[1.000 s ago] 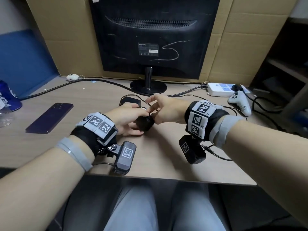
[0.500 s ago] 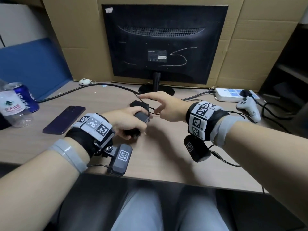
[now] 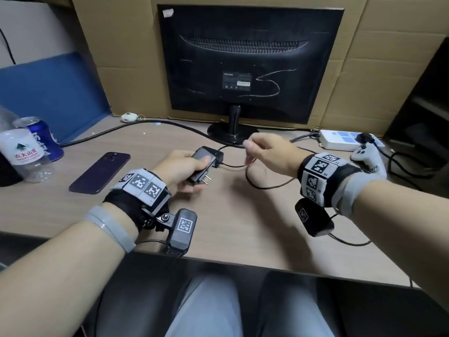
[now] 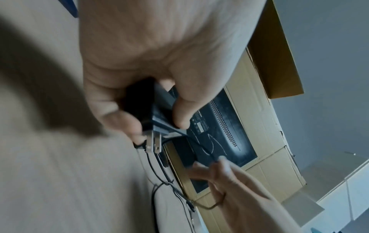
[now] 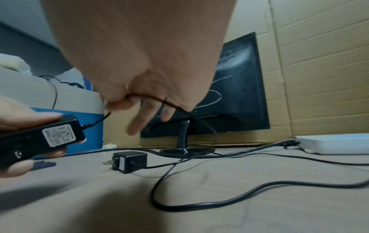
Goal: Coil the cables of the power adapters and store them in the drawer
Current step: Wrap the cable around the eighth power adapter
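On the wooden bench, before a monitor turned away from us, we see both hands raised. Our left hand wraps its fingers round a black power adapter, long axis angled away, prongs toward us. Our right hand pinches its thin cable. A second adapter lies flat behind.

The left hand has lifted the power adapter off the table, prongs now exposed. The right hand has drawn away rightward, pinching the cable.
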Tool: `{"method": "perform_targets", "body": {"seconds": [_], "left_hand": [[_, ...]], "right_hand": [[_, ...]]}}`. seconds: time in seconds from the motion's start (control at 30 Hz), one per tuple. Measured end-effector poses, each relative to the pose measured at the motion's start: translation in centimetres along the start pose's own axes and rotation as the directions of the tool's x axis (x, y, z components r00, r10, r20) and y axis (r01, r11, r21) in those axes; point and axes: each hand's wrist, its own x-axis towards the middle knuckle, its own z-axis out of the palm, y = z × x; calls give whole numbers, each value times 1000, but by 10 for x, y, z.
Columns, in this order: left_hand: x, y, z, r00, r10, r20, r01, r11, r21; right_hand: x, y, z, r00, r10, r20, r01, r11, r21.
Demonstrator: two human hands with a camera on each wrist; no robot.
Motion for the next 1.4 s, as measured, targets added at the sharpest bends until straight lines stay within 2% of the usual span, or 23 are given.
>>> {"method": "perform_targets", "body": {"seconds": [0.07, 0.1, 0.17, 0.23, 0.33, 0.4, 0.43, 0.47, 0.5, 0.63, 0.7, 0.8, 0.9, 0.97, 1.03, 1.13, 1.2, 1.23, 1.3, 1.4], "left_hand": [[-2, 1, 6, 995, 56, 79, -48, 994, -102], [-6, 3, 10, 984, 84, 157, -62, 988, -143], [-15, 7, 22, 927, 150, 343, -89, 978, -187], [-21, 11, 34, 856, 230, 463, -150, 967, -204], [-27, 24, 51, 788, 285, 545, -172, 953, -249], [-32, 33, 60, 718, 327, 614, -194, 942, -274], [-34, 37, 63, 700, 353, 621, -204, 932, -300], [-35, 41, 66, 709, 365, 603, -200, 924, -325], [-35, 43, 69, 745, 355, 565, -183, 923, -338], [-19, 45, 69, 930, 214, 298, -132, 953, -272], [-10, 39, 66, 972, 142, 187, -96, 967, -234], [-5, 31, 63, 993, 51, 111, -27, 978, -205], [-5, 27, 65, 997, 46, 60, -35, 984, -174], [-4, 26, 64, 996, 81, 38, -74, 984, -160], [-4, 28, 62, 992, 105, 70, -93, 983, -156], [-11, 33, 62, 963, 151, 222, -155, 988, 0], [-20, 35, 64, 922, 175, 346, -239, 959, 150], [-24, 35, 65, 890, 174, 422, -263, 951, 161], [-30, 35, 67, 836, 149, 529, -228, 970, 87], [-30, 36, 65, 810, 106, 577, -92, 994, -54]], "right_hand": [[-6, 10, -8, 984, -1, -180, 8, 999, 37], [-7, 16, -12, 969, 9, -248, 4, 999, 50], [-12, 25, -19, 952, 46, -302, -15, 995, 103], [-17, 31, -20, 967, 71, -247, -31, 987, 160], [-23, 34, -12, 994, 63, -94, -35, 959, 280], [-25, 34, -8, 998, 57, -35, -41, 933, 357], [-26, 32, -7, 998, 65, -18, -53, 921, 386], [-27, 30, -6, 997, 73, 1, -67, 910, 409], [-29, 28, -6, 997, 72, 29, -78, 902, 424], [-37, 24, -9, 976, 116, 182, -166, 942, 291], [-40, 16, -14, 973, 106, 206, -147, 969, 197], [-44, -3, -22, 965, 52, 256, -51, 999, -10], [-44, -16, -27, 965, -16, 261, 51, 991, -127], [-43, -21, -31, 965, -45, 259, 73, 992, -101], [-43, -23, -36, 966, -66, 252, 83, 995, -57], [-43, -23, -42, 978, -111, 174, 112, 994, 3], [-43, -21, -44, 984, -151, 91, 149, 988, 29], [-41, -19, -45, 986, -161, 45, 159, 986, 47], [-39, -16, -47, 985, -165, -47, 170, 979, 111], [-35, -5, -48, 974, -172, -146, 194, 968, 156]]}}
